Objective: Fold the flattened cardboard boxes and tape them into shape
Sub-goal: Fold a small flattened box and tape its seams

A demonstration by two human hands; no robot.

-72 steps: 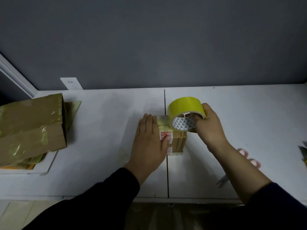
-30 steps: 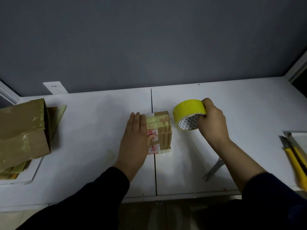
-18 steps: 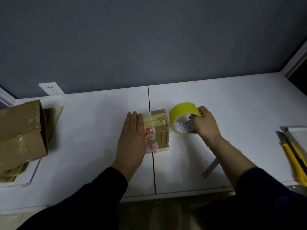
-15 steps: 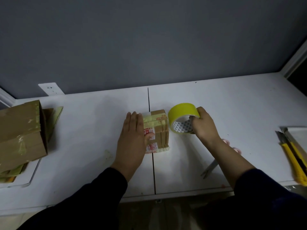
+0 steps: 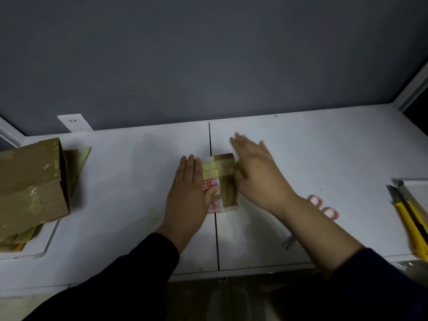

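Small brown cardboard box [image 5: 223, 179] w/ yellowish tape strips and a red-printed white label sits at frame centre on the white table [image 5: 120, 181], right on the table's dark centre seam. Left hand [image 5: 188, 195] lies flat vs. the box's left side, fingers straight and together, thumb pressing on the label. Right hand [image 5: 257, 174] is motion-blurred, fingers straight and spread, palm down over the box's right edge, covering that side; nothing seen gripped in it.

Lower right of the box, pink-handled scissors [image 5: 324, 208] lie on the table, mid part hidden behind the right forearm, blade tip showing below it.

Far left: white tray [image 5: 47, 239] carries a large brown taped cardboard box [image 5: 32, 181] on top of flat yellowish cardboard sheets [image 5: 82, 156]. Far right edge: another white tray [image 5: 416, 188] w/ yellow utility knives [image 5: 407, 218] lying across its near side. White socket plate [image 5: 74, 122] on the grey wall, upper left.
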